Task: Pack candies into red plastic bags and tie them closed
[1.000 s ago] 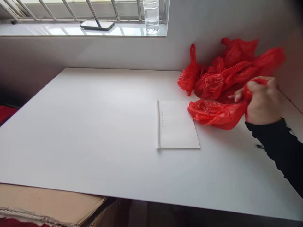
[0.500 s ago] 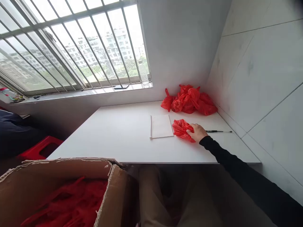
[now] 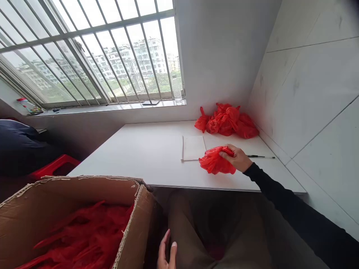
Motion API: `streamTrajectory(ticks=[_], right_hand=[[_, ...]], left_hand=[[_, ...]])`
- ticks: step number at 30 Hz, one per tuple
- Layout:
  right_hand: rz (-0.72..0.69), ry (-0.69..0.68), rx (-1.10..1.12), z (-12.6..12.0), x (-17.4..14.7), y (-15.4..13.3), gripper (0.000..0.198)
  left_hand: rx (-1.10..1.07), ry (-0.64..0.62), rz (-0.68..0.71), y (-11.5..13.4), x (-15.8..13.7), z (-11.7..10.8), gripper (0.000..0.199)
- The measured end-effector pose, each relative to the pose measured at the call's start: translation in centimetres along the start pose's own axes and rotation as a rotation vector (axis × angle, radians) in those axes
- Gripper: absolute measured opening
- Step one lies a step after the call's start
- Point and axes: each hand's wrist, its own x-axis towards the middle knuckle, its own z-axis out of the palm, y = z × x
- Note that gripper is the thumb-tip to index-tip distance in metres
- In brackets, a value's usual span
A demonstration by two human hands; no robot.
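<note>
A crumpled red plastic bag [image 3: 214, 160] is pinched in my right hand [image 3: 238, 157], thumb on top, above the front part of the white table [image 3: 146, 149]. The bag overlaps the near right corner of a pale notepad [image 3: 193, 147]. Just beyond my right hand lies a slim dark brush or pen [image 3: 260, 156], partly covered by the hand. My left hand [image 3: 167, 254] shows at the bottom edge, beside my leg and right of the cardboard box [image 3: 148, 209]; its fingers are apart and nothing is in them.
More red plastic bags [image 3: 227, 119] are heaped at the table's back right, against the wall. The box at lower left holds a pile of red material [image 3: 92, 231]. On the windowsill stand a clear bottle [image 3: 177, 89] and a flat dark object [image 3: 150, 102]. A red stool [image 3: 56, 166] is at left.
My right hand has lifted the red bag slightly and brought it nearer to me. My left hand has come up into view at the bottom. The view has shifted a little.
</note>
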Motion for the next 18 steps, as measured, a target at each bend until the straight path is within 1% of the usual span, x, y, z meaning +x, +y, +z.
streamTrajectory(ticks=[2,4,7,9,12,14,16,18], right_hand=[[-0.020,-0.031,0.029,1.0,0.5,-0.2,0.028],[-0.019,-0.017,0.025,2.3,0.8,0.1,0.030],[-0.014,0.088,-0.012,3.7,0.4,0.7,0.037],[-0.021,0.207,-0.047,4.0,-0.5,0.7,0.040],[-0.041,0.395,-0.107,3.6,-2.6,-0.4,0.041],[-0.078,0.455,-0.165,3.3,-3.9,-1.5,0.037],[-0.132,0.433,-0.233,3.5,-4.5,-2.3,0.029],[-0.154,0.340,-0.335,4.0,-4.4,-2.6,0.022]], left_hand=[[-0.031,-0.048,0.082,2.7,1.1,1.0,0.057],[-0.031,-0.092,0.219,6.1,2.1,2.4,0.046],[-0.042,-0.121,0.340,11.2,3.8,4.9,0.036],[-0.036,-0.124,0.419,13.8,5.0,6.5,0.033],[0.004,-0.117,0.538,16.7,6.9,8.9,0.031],[0.051,-0.115,0.610,18.1,8.3,10.6,0.030],[0.108,-0.127,0.668,19.1,9.6,12.3,0.030],[0.171,-0.149,0.702,19.8,10.7,13.8,0.030]])
